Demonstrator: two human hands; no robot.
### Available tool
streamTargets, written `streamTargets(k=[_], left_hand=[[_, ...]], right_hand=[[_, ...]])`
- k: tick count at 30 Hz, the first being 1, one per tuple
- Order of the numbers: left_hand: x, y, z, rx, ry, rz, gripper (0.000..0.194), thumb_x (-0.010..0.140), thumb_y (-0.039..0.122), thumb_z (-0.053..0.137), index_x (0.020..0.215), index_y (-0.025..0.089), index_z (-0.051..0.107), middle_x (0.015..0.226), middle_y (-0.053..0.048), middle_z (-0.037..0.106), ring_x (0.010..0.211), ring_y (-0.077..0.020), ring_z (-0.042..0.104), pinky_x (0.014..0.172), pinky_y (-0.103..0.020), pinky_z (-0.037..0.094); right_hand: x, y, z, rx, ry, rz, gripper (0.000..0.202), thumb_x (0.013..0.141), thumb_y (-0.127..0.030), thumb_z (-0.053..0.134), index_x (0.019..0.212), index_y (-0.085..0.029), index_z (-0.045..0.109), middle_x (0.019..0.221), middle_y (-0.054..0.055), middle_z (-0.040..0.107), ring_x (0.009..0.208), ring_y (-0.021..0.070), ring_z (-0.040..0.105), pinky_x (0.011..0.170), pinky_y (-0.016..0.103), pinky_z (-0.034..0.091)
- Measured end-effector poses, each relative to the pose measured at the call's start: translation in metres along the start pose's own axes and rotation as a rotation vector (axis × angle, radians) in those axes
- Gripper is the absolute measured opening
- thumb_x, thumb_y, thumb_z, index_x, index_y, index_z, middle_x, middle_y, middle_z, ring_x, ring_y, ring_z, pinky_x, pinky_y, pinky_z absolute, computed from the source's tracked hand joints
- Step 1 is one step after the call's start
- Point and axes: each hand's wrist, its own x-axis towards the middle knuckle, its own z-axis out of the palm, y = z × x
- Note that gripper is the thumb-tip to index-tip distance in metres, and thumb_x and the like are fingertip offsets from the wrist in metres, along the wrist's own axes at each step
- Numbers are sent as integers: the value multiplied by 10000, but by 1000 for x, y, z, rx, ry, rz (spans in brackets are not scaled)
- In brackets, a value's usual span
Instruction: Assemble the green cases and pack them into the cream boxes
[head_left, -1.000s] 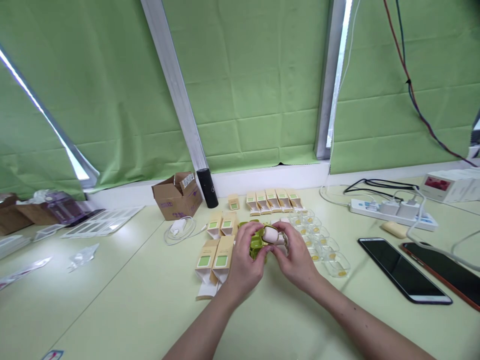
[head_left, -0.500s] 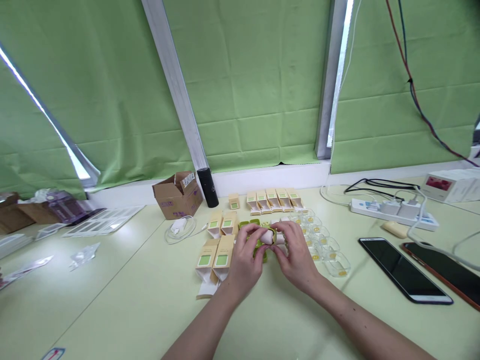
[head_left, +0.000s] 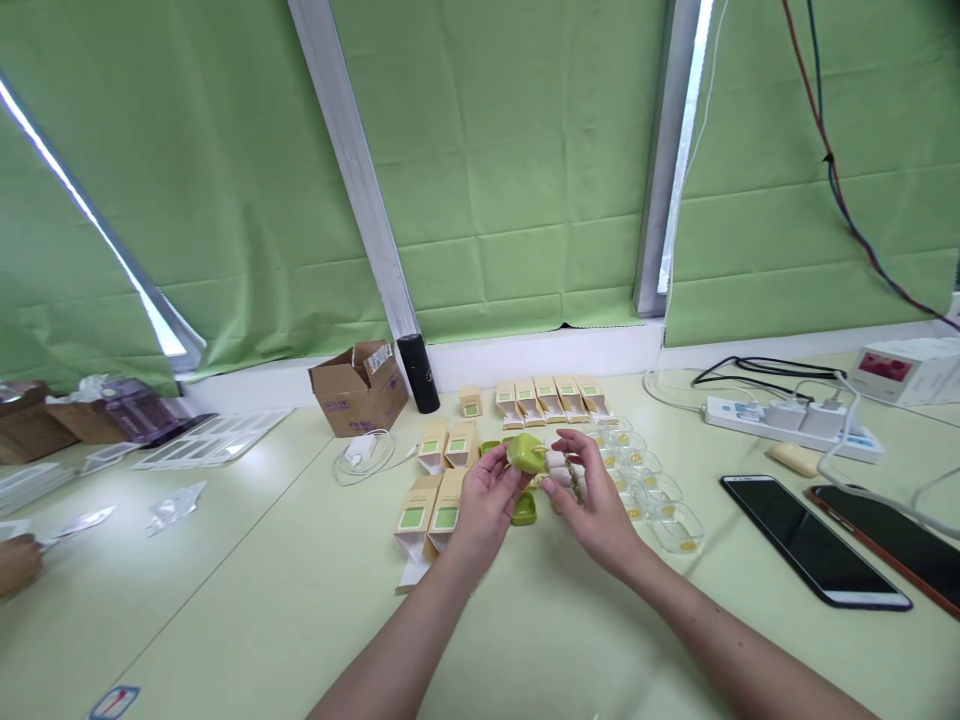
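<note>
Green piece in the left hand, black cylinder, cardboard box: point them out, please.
Green piece (head_left: 526,453): head view, on its glossy upper surface.
Black cylinder (head_left: 418,375): head view, middle of its side.
Cardboard box (head_left: 346,408): head view, on its front wall.

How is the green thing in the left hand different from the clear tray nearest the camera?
The green thing is held up in the left hand; the clear tray sits on the table. The green thing looks solid green; the clear tray is see-through with a yellow spot. Both look smaller than the cardboard box.
</note>
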Motion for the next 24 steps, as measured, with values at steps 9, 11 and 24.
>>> streamTargets(k=[9,11,24], left_hand=[[4,-1,-5,63,99,52,536,788,379,903,1208,160,650,1256,-135,720,1171,-269,709,1059,-441,565],[3,-1,-5,264,143,163,489,844,391,846,1224,169,634,1212,-131,721,1137,-257,708,1015,-427,581],[-17,2,-3,1344,-79,840,381,1019,137,534,1390,214,570,1262,-144,633,1179,-271,630,1005,-460,585]], right_hand=[[1,-7,-3,-51,4,22,264,975,-371,565,1216,-269,529,1254,83,638,1175,254,610,1022,457,523],[2,-9,-4,-123,30,-8,203,994,-350,520,1170,-258,562,1175,75,667,1106,246,636,987,438,524],[0,-13,-5,-255,-113,11,386,1077,-446,388,1360,-247,560,915,40,769,721,216,711,675,331,523]])
